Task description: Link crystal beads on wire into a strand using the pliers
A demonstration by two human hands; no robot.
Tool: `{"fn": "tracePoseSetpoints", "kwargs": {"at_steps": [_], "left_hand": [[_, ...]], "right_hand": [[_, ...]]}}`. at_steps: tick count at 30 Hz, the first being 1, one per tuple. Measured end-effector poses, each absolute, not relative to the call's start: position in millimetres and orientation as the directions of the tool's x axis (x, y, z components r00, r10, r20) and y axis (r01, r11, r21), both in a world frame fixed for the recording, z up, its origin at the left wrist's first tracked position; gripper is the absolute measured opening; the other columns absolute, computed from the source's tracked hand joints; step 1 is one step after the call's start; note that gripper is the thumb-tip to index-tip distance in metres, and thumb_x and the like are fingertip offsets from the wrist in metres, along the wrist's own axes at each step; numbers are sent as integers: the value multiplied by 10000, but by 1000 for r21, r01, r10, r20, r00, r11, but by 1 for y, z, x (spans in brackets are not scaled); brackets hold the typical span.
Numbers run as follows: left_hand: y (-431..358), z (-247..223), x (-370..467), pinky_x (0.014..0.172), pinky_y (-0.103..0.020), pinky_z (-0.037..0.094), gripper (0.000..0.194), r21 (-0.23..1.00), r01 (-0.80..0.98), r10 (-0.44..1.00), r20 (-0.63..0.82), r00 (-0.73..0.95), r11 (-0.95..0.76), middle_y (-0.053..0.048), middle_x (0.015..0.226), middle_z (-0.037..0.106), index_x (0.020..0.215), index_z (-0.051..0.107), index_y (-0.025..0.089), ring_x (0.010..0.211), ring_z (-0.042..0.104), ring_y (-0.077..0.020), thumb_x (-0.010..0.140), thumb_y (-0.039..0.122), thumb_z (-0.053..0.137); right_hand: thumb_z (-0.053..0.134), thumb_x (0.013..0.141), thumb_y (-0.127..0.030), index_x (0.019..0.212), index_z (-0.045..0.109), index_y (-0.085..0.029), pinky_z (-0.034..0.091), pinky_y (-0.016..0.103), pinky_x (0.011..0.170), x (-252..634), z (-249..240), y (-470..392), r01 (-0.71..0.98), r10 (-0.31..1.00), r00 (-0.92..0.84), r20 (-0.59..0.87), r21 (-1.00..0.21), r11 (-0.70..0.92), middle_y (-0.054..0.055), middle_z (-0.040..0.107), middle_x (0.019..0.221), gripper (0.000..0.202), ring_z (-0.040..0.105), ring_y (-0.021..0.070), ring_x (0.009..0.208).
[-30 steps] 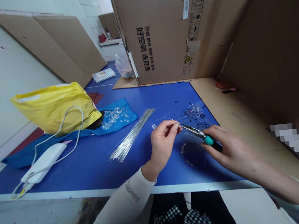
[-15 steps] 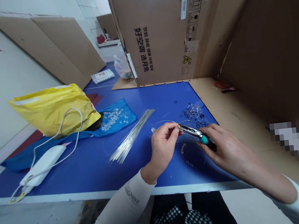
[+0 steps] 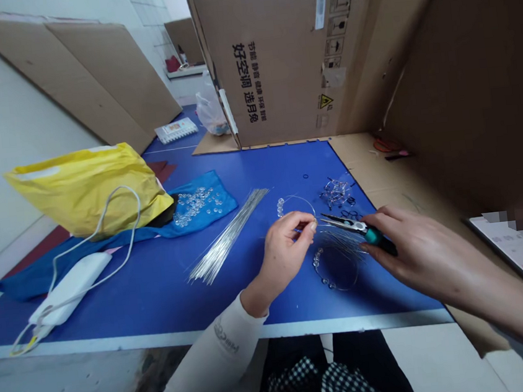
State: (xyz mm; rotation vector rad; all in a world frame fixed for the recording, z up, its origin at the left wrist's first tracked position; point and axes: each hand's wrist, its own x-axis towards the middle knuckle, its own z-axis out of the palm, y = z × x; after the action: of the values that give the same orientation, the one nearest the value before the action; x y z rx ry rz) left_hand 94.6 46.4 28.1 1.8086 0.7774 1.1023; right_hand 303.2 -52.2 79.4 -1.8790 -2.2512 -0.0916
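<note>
Left hand [image 3: 285, 243] is pinching light, probably springy beaded wire [image 3: 281, 206], best held near ends; right hand [image 3: 414, 251] is gripping long-nose pliers [image 3: 357, 226].

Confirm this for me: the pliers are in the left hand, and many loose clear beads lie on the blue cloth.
Not quite: the head view shows the pliers in the right hand, not the left hand. Many loose clear beads do lie on the blue cloth.

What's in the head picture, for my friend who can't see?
A person's left-hand grip pinches a beaded wire; the right-hand grip holds pliers close by, over a blue table. Left of them lie a wire bundle and clear beads on blue cloth.
</note>
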Motion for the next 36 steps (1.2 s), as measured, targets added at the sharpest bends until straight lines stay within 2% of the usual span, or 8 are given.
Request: {"fn": "tracePoseSetpoints", "kwargs": {"at_steps": [6,11,18,28,36], "left_hand": [[46,26,97,654,-238,515,86,878,110,790,357,498,-466,-19,821,629,871,644,184,715,608,-121,888,192,560],[46,31,95,674,-242,489,118,804,199,735,373,566,-561,-20,823,641,874,654,189,750,601,-128,890,162,540],[45,38,92,698,-257,440,136,746,234,672,358,648,-623,-6,781,623,851,641,186,763,563,-132,906,147,522],[45,39,92,666,-251,422,136,747,228,651,336,681,-625,-6,787,608,854,633,182,757,550,-128,913,152,514],[46,35,92,670,-251,452,149,780,206,663,324,675,-591,-16,841,637,872,648,196,774,564,-129,918,183,507]], "right_hand": [[516,909,-417,1047,612,-197,489,388,696,311,87,-44,972,978,-207,41,-104,210,88,649,948,276,639,249,814],[510,903,-423,1021,624,-205,497,398,695,315,91,-44,971,975,-219,-30,-104,215,86,662,928,273,646,251,795],[549,882,-425,990,644,-217,476,363,637,320,93,-47,967,971,-235,-34,-105,230,69,681,880,253,653,240,740],[517,892,-465,1005,634,-241,455,358,617,321,92,-48,977,974,-185,-133,-136,166,58,687,874,277,644,245,744],[533,886,-417,932,639,-230,423,327,563,320,89,-48,972,974,-213,-78,-113,204,50,679,806,220,639,222,673]]}}
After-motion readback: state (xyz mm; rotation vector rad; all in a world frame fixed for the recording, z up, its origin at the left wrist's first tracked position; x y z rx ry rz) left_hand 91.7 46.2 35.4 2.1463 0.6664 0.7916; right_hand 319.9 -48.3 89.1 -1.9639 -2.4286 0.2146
